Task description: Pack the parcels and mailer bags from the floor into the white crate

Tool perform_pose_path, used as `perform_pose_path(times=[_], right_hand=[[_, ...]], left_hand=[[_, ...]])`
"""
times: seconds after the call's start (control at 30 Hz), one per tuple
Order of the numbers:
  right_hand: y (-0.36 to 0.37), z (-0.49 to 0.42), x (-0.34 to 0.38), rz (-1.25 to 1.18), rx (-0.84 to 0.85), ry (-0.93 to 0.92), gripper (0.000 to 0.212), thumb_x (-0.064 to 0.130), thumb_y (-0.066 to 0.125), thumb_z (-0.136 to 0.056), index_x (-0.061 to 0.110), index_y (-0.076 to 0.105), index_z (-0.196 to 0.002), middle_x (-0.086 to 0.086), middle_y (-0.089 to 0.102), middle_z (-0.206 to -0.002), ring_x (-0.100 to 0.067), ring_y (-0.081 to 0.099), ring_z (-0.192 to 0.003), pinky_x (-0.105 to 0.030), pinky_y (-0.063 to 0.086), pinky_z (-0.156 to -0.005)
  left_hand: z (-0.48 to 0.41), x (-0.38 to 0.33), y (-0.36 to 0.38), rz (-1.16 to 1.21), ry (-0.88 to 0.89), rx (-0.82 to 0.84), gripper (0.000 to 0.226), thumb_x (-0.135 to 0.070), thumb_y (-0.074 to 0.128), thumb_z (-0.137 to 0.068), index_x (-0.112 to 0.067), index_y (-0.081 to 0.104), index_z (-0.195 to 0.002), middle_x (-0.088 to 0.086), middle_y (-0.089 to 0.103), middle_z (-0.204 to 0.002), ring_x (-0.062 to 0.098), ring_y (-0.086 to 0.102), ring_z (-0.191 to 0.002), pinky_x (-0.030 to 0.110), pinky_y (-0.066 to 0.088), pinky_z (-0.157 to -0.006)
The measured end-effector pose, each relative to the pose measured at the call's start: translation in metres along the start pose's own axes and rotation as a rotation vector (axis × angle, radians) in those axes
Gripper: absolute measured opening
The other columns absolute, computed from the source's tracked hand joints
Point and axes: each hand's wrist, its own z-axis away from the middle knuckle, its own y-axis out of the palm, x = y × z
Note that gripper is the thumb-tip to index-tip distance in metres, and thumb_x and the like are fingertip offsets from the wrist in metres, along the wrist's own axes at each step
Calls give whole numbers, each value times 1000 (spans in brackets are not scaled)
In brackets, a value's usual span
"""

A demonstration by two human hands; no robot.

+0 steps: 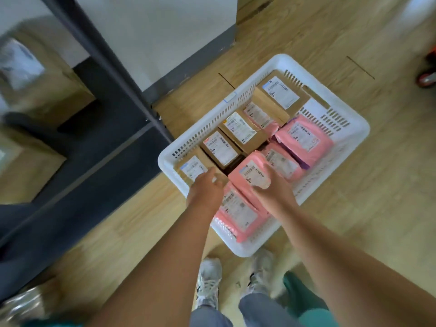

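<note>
Head view: the white crate point(354, 128) stands on the wooden floor point(377, 208), and both hands reach into its near end. A row of cardboard parcels runs along its left wall. The nearest cardboard parcel point(192, 169) lies under the left hand point(207, 188), and the far parcel point(280, 92) sits at the back corner. Pink mailer bags fill the right side. The near mailer bag point(236, 210) lies between the two wrists, against the crate's near wall. The upper mailer bag point(250, 173) overlaps it, with the right hand point(274, 192) on top, and the far mailer bag point(304, 138) lies further back.

A dark metal post point(113, 74) slants down to the floor just left of the crate, apart from it. Blurred cardboard boxes point(35, 86) sit left of the post. Two white sneakers point(208, 283) stand at the crate's near corner.

Both forearms stretch forward and down. The left hand's fingers are loosely bent, with the tips on the parcel's label, and they grasp nothing. The right hand's thumb crosses the lower edge of the mailer bag's label. Its fingers lie along the bag's right side, and blur hides whether they curl beneath it.
</note>
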Motion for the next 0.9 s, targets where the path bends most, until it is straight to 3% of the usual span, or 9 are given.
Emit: perform_pose_path(times=[0.07, 0.17, 0.2, 0.27, 0.37, 0.5, 0.6, 0.7, 0.9], right_hand=[[24, 15, 1, 65, 48, -39, 75, 29, 62, -93, 32, 18, -153, -1, 39, -151, -3, 56, -67, -13, 44, -42], [52, 28, 1, 165, 108, -132, 74, 31, 63, -91, 36, 20, -151, -4, 41, -148, -1, 47, -61, -12, 38, -42], [59, 32, 5, 197, 131, -164, 74, 33, 62, -91, 35, 20, -151, -4, 43, -147, -2, 51, -66, -14, 42, -48], [75, 44, 12, 293, 144, -233, 74, 39, 62, -89, 33, 22, -151, -2, 48, -142, -13, 62, -93, -21, 46, -66], [110, 70, 17, 374, 145, -279, 71, 35, 64, -88, 29, 30, -150, -3, 53, -138, -21, 59, -106, -30, 49, -77], [172, 122, 13, 459, 231, -336, 72, 33, 69, -86, 25, 35, -149, -7, 44, -147, -26, 50, -127, -35, 43, -98], [224, 165, 15, 482, 204, -436, 66, 33, 69, -86, 23, 42, -145, -7, 46, -145, -25, 48, -129, -37, 43, -100], [279, 212, 25, 532, 247, -485, 62, 37, 66, -88, 28, 41, -144, -2, 42, -146, -22, 51, -125, -33, 46, -87], [390, 311, 24, 652, 313, -498, 61, 35, 66, -88, 28, 42, -143, -4, 43, -145, -23, 47, -129, -33, 41, -99]], left_hand=[[17, 28, -5, 83, -65, -18, 50, -27, 40, -100, -37, 30, -148, 0, 36, -153, 28, 46, -129, 43, 45, -101], [40, 73, -12, 162, -140, -95, 50, -26, 40, -100, -38, 32, -147, 0, 37, -152, 28, 52, -122, 43, 49, -97], [46, 87, -15, 177, -167, -128, 50, -26, 40, -100, -38, 32, -147, -1, 37, -152, 28, 53, -122, 43, 49, -97], [61, 120, -19, 214, -226, -178, 51, -25, 40, -99, -37, 32, -148, -1, 36, -152, 29, 56, -118, 42, 50, -96], [96, 174, -21, 309, -307, -237, 53, -21, 41, -97, -32, 33, -148, 3, 36, -152, 31, 59, -112, 41, 52, -90], [150, 248, -18, 392, -385, -262, 54, -22, 39, -100, -28, 25, -151, 4, 32, -153, 30, 58, -112, 37, 54, -84], [189, 305, -24, 423, -462, -309, 54, -25, 39, -101, -27, 23, -152, 5, 32, -153, 28, 54, -120, 36, 49, -96], [226, 368, -34, 472, -529, -347, 54, -24, 39, -102, -24, 23, -153, 6, 32, -155, 25, 47, -130, 30, 42, -95], [308, 514, -48, 566, -596, -376, 56, -25, 38, -98, -25, 24, -153, 5, 34, -153, 28, 46, -129, 38, 42, -99]])
